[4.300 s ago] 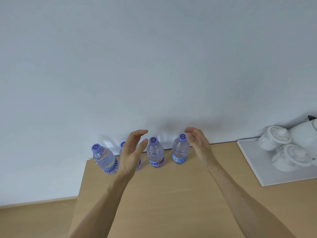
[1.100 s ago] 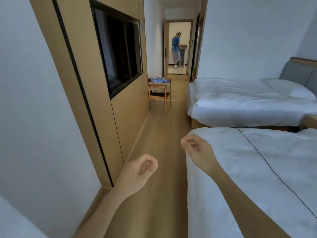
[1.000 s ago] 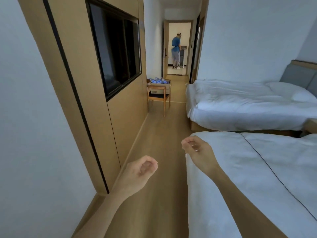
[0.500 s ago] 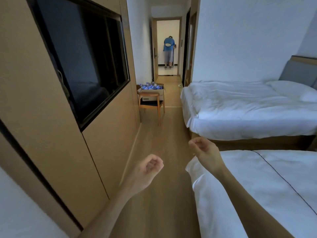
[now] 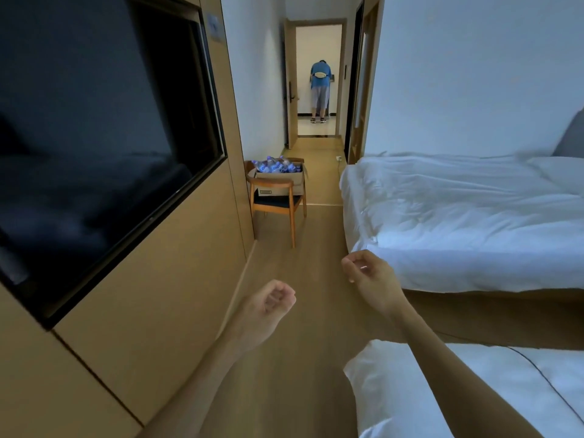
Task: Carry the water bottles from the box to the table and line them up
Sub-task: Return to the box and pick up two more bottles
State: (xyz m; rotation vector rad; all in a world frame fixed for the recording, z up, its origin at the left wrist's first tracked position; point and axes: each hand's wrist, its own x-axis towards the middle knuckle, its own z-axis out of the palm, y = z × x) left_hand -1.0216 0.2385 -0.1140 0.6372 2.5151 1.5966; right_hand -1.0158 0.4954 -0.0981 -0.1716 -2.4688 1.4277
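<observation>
While both hands [image 5: 271,306] hang loosely curled holding nothing, many water bottles [image 5: 275,166] wait in the box [image 5: 279,180] ahead

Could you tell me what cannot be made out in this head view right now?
- Water bottles: too small and heaped in the box to count.
- Table: outside the frame, so the row of bottles cannot be seen.
- Left hand and right hand: curled and apparently empty, though the palms are partly hidden by the fingers.
- Chair: the seat is mostly covered by the box.
</observation>
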